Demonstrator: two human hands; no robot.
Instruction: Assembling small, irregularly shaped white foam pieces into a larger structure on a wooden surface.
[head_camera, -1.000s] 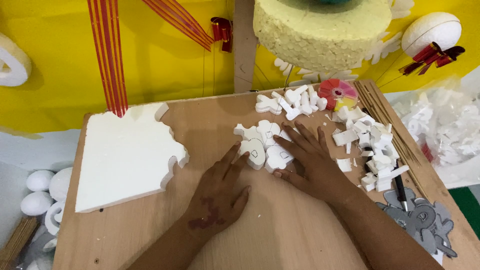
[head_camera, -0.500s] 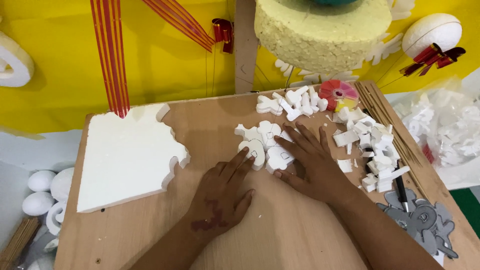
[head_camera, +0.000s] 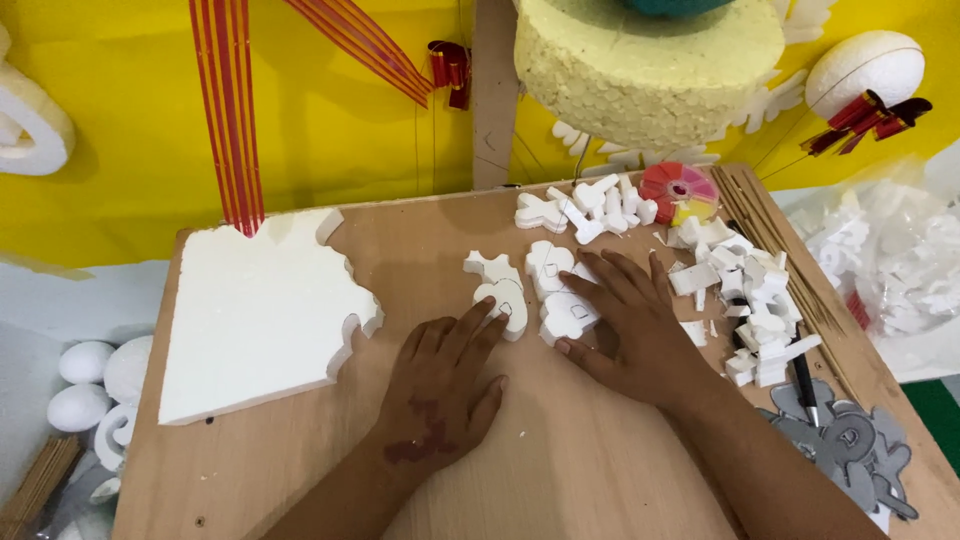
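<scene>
So, layout: small white foam cutouts (head_camera: 535, 290) lie flat mid-tabletop, toward the far edge, probably spread so each shape stays easy to see.
Left hand (head_camera: 440, 385): palm down, fingers apart, tips touching the nearest cutout, gripping nothing.
Right hand (head_camera: 630, 325): flat and splayed, pressing on the cutouts, not closed on any.
Big foam sheet (head_camera: 260, 315): parked by the left edge, well apart.
Scrap pile (head_camera: 750, 295): right edge, out of the way.
</scene>
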